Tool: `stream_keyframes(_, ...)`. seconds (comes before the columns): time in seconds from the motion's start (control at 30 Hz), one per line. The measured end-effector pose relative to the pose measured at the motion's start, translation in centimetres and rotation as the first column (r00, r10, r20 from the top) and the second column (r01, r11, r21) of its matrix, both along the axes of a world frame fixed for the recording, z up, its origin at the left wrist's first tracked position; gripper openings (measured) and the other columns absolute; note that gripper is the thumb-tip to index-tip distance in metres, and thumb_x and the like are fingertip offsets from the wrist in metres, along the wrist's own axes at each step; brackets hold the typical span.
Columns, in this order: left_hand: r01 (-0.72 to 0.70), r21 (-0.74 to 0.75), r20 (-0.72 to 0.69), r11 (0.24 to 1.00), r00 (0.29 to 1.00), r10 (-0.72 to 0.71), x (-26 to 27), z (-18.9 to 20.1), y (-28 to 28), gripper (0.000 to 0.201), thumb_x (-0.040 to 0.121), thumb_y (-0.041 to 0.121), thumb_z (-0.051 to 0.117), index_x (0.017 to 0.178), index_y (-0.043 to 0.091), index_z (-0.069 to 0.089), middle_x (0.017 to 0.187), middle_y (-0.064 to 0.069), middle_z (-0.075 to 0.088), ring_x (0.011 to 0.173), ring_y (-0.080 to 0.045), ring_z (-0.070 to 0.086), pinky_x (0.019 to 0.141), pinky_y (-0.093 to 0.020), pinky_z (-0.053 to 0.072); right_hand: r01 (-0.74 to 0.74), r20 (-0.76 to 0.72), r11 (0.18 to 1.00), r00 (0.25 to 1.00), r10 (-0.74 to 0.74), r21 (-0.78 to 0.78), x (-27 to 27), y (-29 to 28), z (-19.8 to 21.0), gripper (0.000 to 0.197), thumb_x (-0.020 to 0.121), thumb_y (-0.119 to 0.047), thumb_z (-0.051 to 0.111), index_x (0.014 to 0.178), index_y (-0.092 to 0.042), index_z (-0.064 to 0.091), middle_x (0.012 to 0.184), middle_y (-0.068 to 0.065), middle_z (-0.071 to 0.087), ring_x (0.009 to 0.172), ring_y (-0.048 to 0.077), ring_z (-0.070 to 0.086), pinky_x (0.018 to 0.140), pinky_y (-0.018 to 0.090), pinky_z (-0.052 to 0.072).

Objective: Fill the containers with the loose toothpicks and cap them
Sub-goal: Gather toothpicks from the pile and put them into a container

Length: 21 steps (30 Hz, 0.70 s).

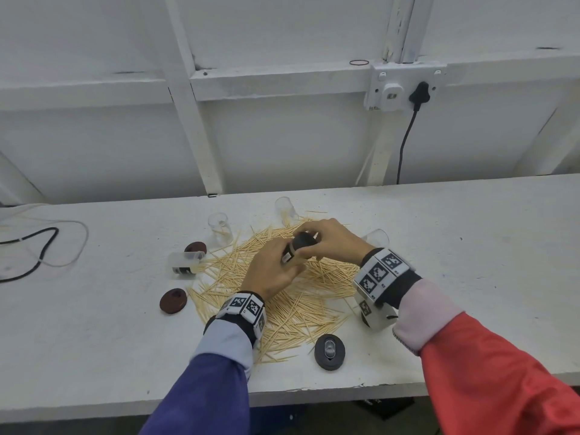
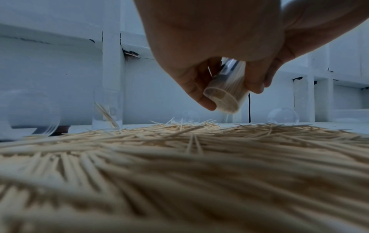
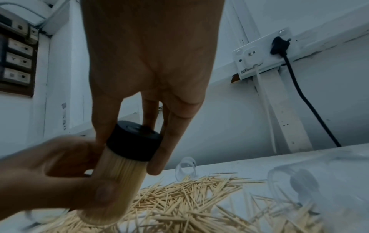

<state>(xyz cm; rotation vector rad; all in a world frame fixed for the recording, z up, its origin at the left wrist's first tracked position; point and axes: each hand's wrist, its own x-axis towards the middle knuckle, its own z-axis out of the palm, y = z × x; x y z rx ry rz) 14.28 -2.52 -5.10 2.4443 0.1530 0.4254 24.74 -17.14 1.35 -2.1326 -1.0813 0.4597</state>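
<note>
Right wrist view shows, at centre left of the frame, the left hand gripping a clear plastic container packed with toothpicks while the right hand pinches its round black cap, so capping seems underway; next likely needs a firm seating push.

Toothpick-filled container in fingers

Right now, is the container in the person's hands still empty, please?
No, the container held by the left hand is packed with toothpicks under its black cap.
</note>
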Motion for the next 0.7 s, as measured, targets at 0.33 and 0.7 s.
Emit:
stream_keyframes(0.33, 0.022, -0.022, 0.004, 1.0, 1.0, -0.022, -0.5, 0.5, -0.4, 0.038, 0.082, 0.034, 0.075, 0.114, 0.017, 0.061, 0.092, 0.013, 0.054, 0.086, -0.01, 0.052, 0.072, -0.02, 0.036, 0.053, 0.083, 0.998, 0.995, -0.049, -0.04, -0.6, 0.8, 0.5, 0.035, 0.083, -0.036, 0.074, 0.101, -0.007, 0.066, 0.09, 0.007, 0.066, 0.059, 0.015, 0.063, 0.05, 0.023, 0.055)
stream_keyframes(0.7, 0.001, -0.035, 0.003, 0.999, 1.0, -0.001, -0.5, 0.8, -0.4, 0.053, 0.077, 0.041, 0.078, 0.119, 0.014, 0.06, 0.101, 0.004, 0.062, 0.091, -0.014, 0.056, 0.076, -0.029, 0.046, 0.064, -0.167, 0.991, 0.985, -0.044, 0.12, -1.4, -0.6, -1.1, 0.039, 0.079, -0.024, 0.079, 0.112, -0.018, 0.061, 0.105, 0.001, 0.059, 0.092, 0.019, 0.063, 0.062, 0.029, 0.06)
